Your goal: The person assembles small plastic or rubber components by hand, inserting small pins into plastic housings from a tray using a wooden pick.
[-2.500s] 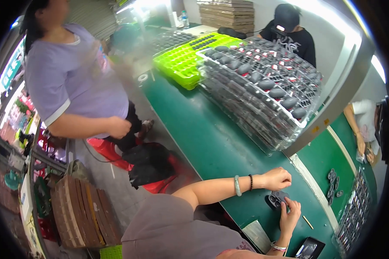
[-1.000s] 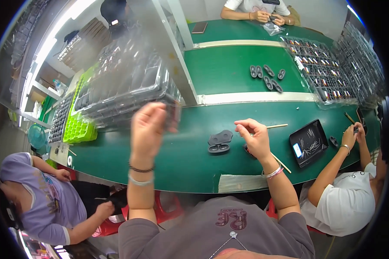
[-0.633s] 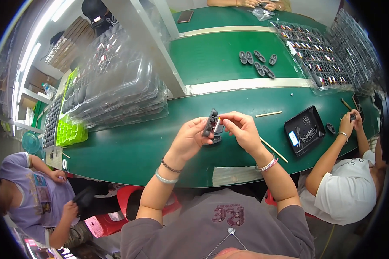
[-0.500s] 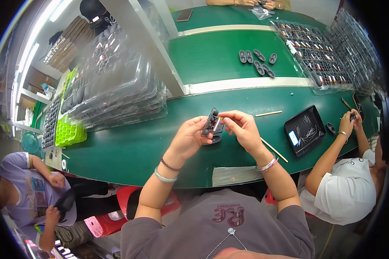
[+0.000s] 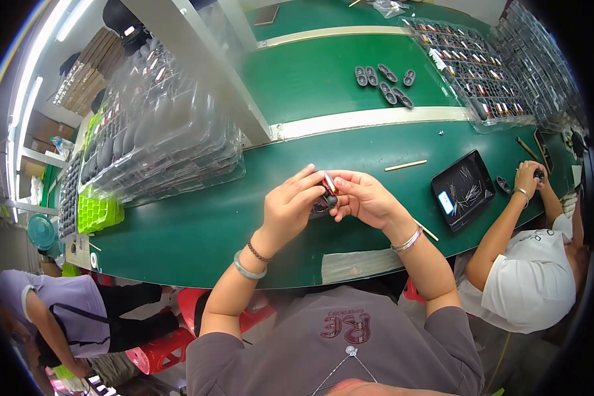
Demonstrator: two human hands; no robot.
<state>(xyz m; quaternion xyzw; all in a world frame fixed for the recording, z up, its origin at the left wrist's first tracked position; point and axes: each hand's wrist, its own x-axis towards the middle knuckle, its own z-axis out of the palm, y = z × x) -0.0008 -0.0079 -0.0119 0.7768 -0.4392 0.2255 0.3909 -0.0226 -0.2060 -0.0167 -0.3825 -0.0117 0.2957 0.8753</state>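
Over the table's near side, my left hand (image 5: 290, 206) and my right hand (image 5: 366, 201) meet with fingertips closed around a small black casing (image 5: 331, 199). A silvery strip with red along its edge shows at the casing's top, between both thumbs and fingers. My left fingers hide much of the casing. Just below the fingertips a dark piece (image 5: 319, 210) shows in part; I cannot tell whether it lies on the table.
A black tray (image 5: 465, 218) of thin metal pins stands right, near wooden sticks (image 5: 406, 165). Dark oval shells (image 5: 387, 94) lie further back. Clear trays of parts (image 5: 171, 152) are stacked left, more (image 5: 475, 72) at far right. A co-worker (image 5: 534, 277) sits at right, another person (image 5: 66, 310) at left.
The casing has turned in my hands, and my left fingers now cover more of it. My right hand has closed in on it. The person at left has shifted posture.
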